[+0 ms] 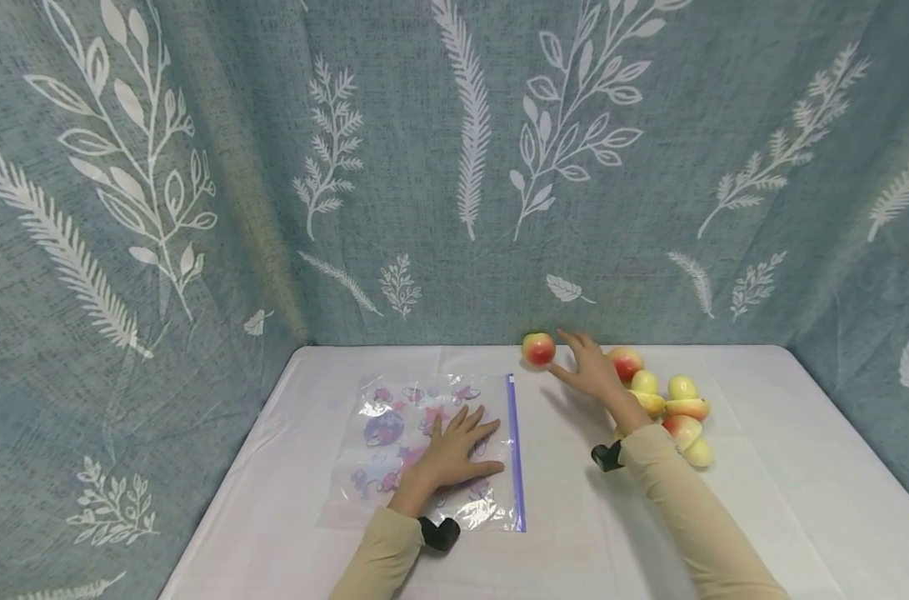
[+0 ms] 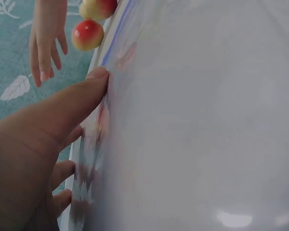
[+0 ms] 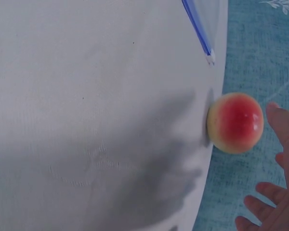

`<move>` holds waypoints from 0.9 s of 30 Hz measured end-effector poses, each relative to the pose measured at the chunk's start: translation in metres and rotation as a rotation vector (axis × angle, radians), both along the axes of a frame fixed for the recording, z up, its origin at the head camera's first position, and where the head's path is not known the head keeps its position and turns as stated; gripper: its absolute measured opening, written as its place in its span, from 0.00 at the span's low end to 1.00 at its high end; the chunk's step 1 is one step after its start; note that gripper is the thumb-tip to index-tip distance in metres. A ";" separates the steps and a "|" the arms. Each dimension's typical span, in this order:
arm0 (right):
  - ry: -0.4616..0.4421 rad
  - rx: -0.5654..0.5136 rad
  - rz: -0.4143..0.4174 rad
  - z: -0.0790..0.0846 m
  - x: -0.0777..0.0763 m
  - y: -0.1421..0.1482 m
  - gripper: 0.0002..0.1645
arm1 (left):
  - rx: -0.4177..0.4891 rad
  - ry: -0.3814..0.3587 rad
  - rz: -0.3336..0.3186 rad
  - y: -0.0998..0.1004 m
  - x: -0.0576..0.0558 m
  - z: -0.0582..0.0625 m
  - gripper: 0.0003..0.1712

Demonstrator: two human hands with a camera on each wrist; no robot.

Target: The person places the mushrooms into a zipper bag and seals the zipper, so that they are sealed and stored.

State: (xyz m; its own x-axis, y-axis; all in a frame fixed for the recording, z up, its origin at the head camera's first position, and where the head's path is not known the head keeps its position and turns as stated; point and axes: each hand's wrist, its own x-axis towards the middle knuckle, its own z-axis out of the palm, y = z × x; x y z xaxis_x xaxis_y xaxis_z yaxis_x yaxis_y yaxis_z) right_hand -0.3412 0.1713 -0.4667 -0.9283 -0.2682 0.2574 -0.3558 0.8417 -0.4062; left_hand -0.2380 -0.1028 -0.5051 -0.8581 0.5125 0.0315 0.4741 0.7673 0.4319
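My left hand [image 1: 457, 450] lies spread over a clear zip bag [image 1: 382, 492] printed with pink and purple figures. A blue zip strip [image 1: 517, 450] runs down the bag's right side. My right hand [image 1: 591, 367] reaches to the back of the table, its fingers apart and nothing between them. Just left of its thumb sits a round red-and-yellow fruit [image 1: 538, 349], like an apple or peach. In the right wrist view a gap shows between the thumb and this fruit [image 3: 235, 123]. The left wrist view has the left thumb [image 2: 82, 94] straight along the plastic.
Right of the right forearm lies a group of fruit: another red-and-yellow one [image 1: 626, 363], small yellow ones [image 1: 682, 387], a curved yellow-red one [image 1: 686, 408] and several more. The white-covered table [image 1: 259, 500] meets a teal leaf-patterned curtain [image 1: 424, 208] at its back edge.
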 end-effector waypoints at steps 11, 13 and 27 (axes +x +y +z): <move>-0.032 -0.024 0.009 -0.002 -0.001 -0.007 0.42 | 0.001 0.000 0.023 0.003 0.000 0.004 0.40; -0.042 -0.032 0.011 -0.003 -0.002 -0.009 0.42 | 0.003 0.017 0.030 0.004 0.001 0.003 0.39; -0.062 -0.046 0.015 -0.011 -0.004 -0.016 0.43 | -0.007 0.004 0.036 0.010 -0.002 0.010 0.41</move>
